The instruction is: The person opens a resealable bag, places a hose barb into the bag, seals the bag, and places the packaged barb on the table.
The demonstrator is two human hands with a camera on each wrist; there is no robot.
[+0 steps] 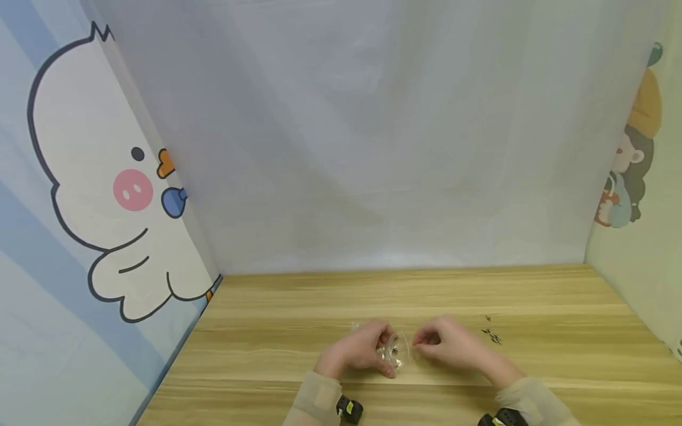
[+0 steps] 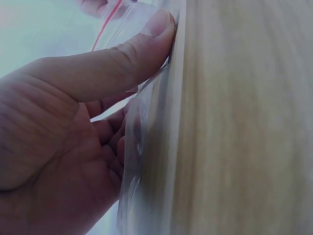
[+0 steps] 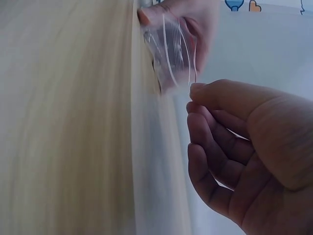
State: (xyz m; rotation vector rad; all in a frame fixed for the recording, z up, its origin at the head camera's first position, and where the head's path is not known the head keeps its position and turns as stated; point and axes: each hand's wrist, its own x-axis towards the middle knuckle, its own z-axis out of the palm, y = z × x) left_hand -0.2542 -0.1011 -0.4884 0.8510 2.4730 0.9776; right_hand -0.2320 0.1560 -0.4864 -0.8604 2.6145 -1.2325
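Note:
A small clear zip bag (image 1: pixel 401 354) with a red line along its mouth is held by my left hand (image 1: pixel 366 346). Its thumb lies along one side of the bag (image 2: pixel 136 156), the other fingers behind. Small shiny metal bits show inside, and the mouth bulges apart towards my right hand (image 1: pixel 447 343). In the right wrist view the right thumb and forefinger meet at their tips, right by the rim of the bag (image 3: pixel 168 54). Nothing shows between those fingertips, and the other fingers curl loosely beneath.
Several small dark metal pieces (image 1: pixel 493 336) lie in a little pile on the wooden table (image 1: pixel 266 331), right of my right hand, with a tiny one (image 1: pixel 488 318) just behind. A pale curtain (image 1: pixel 373 148) hangs along the table's back edge; printed panels stand at both sides.

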